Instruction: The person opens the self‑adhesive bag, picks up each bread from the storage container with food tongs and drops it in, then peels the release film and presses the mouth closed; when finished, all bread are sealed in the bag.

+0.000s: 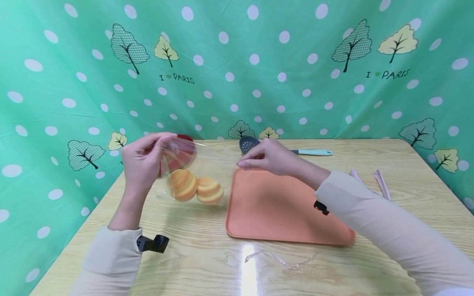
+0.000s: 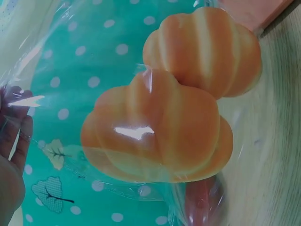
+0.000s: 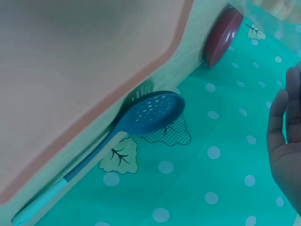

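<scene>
A clear plastic bag [image 1: 192, 154] hangs between my two hands above the table. Inside it are two striped bread rolls, the left roll [image 1: 182, 185] and the right roll [image 1: 210, 190]; the wrist camera on the left shows both close up, one roll [image 2: 155, 127] in front of the other [image 2: 204, 52]. My left hand [image 1: 144, 160] pinches the bag's upper left corner. At the upper right edge, my right hand [image 1: 272, 158] pinches the film between thumb and fingers, over the back left corner of an orange tray [image 1: 274, 205].
A red dish [image 1: 187, 150] stands behind the bag. Along the back lies a slotted skimmer [image 1: 249, 144] with a pale blue handle [image 1: 314, 152]. A pinkish thin strip [image 1: 275, 260] lies before the tray; another strip [image 1: 382, 185] is at the right. A dotted green curtain [image 1: 237, 90] closes the back.
</scene>
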The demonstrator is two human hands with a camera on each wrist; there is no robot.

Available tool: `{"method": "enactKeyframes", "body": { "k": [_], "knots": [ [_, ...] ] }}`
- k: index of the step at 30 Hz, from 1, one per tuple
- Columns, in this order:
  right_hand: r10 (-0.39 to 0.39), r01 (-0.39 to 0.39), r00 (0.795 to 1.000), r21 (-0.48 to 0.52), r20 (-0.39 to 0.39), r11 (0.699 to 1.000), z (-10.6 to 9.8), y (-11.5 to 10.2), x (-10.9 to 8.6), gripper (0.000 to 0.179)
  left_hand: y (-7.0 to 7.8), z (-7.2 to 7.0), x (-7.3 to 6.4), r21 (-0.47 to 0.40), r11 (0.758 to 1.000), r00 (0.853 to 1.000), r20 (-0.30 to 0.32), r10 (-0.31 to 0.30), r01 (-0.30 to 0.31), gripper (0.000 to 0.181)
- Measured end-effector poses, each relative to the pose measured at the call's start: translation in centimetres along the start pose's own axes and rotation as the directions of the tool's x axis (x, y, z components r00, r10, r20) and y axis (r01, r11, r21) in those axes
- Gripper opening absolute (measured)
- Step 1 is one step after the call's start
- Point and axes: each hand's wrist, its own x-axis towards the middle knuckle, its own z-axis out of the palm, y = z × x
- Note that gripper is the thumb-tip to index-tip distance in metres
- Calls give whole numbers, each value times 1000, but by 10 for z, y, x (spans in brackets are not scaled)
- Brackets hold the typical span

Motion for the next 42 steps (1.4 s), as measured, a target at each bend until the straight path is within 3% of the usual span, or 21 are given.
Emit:
{"method": "enactKeyframes", "body": {
  "k": [8, 12, 24, 30, 37, 42],
  "knots": [
    [-27, 38, 987, 63, -161, 997, 3, 8, -5, 10, -4, -6, 0, -126, 988, 996, -26, -91, 87, 13],
    [-6, 22, 984, 90, -179, 996, 5, 8, -9, 10, -5, -9, -1, -200, 974, 994, -5, -113, 109, 14],
    [0, 26, 967, 100, -255, 995, 22, 0, -8, 8, -12, -22, -12, -208, 953, 975, 50, -215, 220, 17],
    [-9, 31, 955, 71, -296, 997, 25, -6, 1, 13, -17, -28, -10, -217, 943, 967, 15, -256, 253, 17],
    [-26, 62, 962, 125, -272, 990, 23, -20, 9, 15, -14, -42, -6, -300, 919, 963, -1, -269, 256, 17],
    [-26, 63, 986, 220, -165, 973, 23, -33, 0, 11, -12, -58, -10, -419, 883, 977, 76, -201, 214, 15]
  ]
}}
